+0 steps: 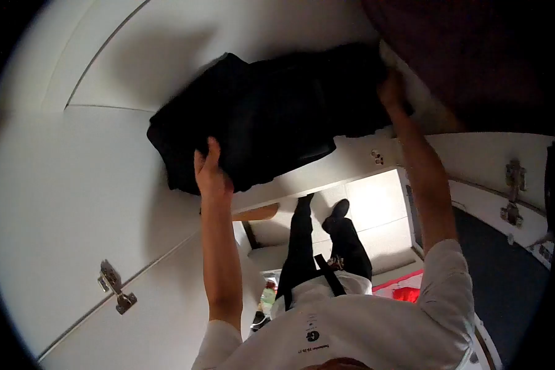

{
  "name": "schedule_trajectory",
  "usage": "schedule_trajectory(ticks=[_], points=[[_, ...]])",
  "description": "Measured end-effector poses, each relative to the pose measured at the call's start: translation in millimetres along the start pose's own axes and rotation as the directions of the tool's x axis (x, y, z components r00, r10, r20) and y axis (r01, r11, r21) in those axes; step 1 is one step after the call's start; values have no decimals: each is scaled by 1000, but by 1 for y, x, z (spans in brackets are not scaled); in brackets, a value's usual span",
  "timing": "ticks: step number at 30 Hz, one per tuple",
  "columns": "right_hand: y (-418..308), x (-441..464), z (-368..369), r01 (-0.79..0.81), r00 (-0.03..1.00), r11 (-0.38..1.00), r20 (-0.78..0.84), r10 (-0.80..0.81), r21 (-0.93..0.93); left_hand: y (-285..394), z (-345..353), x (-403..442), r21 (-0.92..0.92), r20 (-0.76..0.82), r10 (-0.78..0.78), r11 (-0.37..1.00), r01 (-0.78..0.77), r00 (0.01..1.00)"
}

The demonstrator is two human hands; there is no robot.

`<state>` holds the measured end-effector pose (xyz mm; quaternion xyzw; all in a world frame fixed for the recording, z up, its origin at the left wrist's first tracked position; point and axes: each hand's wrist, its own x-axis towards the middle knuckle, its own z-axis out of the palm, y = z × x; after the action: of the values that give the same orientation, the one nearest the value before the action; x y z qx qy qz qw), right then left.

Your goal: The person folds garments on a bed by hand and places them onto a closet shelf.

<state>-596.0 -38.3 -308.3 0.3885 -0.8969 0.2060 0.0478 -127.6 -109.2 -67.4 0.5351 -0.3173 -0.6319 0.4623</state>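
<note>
A black folded garment (pixel 277 117) is stretched between my two hands in front of a white surface; its exact kind is lost in the dark cloth. My left hand (pixel 213 172) grips its lower left part, thumb on the near side and most fingers hidden by the cloth. At the far right end, my right hand (pixel 391 91) is closed around the edge of the same garment, partly in shadow.
White cabinet doors with metal hinges (pixel 114 287) stand open at left and right (pixel 512 191). A dark maroon cloth (pixel 462 55) hangs at upper right. Below are the pale floor (pixel 379 203), my shoes, and a red item (pixel 407 294) near my right side.
</note>
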Motion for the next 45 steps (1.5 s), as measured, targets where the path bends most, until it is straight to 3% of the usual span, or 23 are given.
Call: schedule_trajectory(ticks=[2,3,4,5,7,9,10,11,12,13,15,17,19,21,24,26,28,30,33,36,39,45], points=[[-56,-13,-35,127,992,979,-8,-127,159,-5,15,-5,411,38,82,907,-90,996],[-95,-31,-63,-180,946,796,324,-22,577,-8,23,-8,592,61,112,796,-126,992],[-128,-53,-93,-554,764,418,639,-86,720,-22,26,-7,674,214,153,692,-259,965],[-149,-70,-119,-707,645,191,731,-222,681,-38,27,-7,724,362,169,569,-391,917],[-178,-87,-151,-914,403,-207,735,-546,348,-50,39,-13,547,794,110,298,-782,598],[-181,-88,-156,-884,465,-137,815,-346,447,-77,44,-28,411,898,135,76,-908,418],[-182,-90,-156,-865,501,-94,832,-239,493,-89,41,-36,411,896,133,118,-904,425],[-188,-97,-158,-861,466,180,880,-97,476,-96,35,-43,407,894,132,162,-899,428],[-191,-107,-160,-809,462,435,885,57,395,-93,29,-47,404,876,109,366,-839,469],[-194,-115,-155,-716,487,649,850,201,257,-89,22,-47,405,836,199,406,-819,512],[-136,-128,-91,-748,493,562,862,114,353,-75,-7,-43,407,714,365,479,-778,598],[-138,-128,-78,-756,503,512,862,58,407,-56,-52,-21,586,474,563,372,-720,677],[-156,-130,-116,-754,519,502,853,61,423,-40,-101,22,713,217,745,320,-624,630],[-164,-132,-121,-680,593,576,802,67,454,-16,-132,52,826,-13,790,354,-439,612],[-142,-115,-93,-540,663,720,747,44,437,-6,-161,95,837,-201,552,527,-151,809],[-134,-108,-75,-365,774,815,633,-4,451,-14,-181,120,840,-134,443,525,-136,886],[-150,-101,-82,-93,914,881,391,-109,464,-3,-184,123,842,-136,374,532,-93,917],[-177,-97,-101,-19,898,866,389,-204,499,3,-184,119,854,-199,334,520,-4,921],[-243,-101,-136,118,865,845,364,-346,522,11,-193,122,639,-113,94,769,0,989],[-303,-107,-151,243,773,752,346,-532,613,-14,-204,142,663,-157,204,747,-50,966],[-345,-128,-146,544,603,656,300,-739,523,1,-197,126,662,-123,170,748,-47,978],[-413,-180,-144,675,429,523,300,-852,521,2,-200,133,600,-145,71,799,31,987]])
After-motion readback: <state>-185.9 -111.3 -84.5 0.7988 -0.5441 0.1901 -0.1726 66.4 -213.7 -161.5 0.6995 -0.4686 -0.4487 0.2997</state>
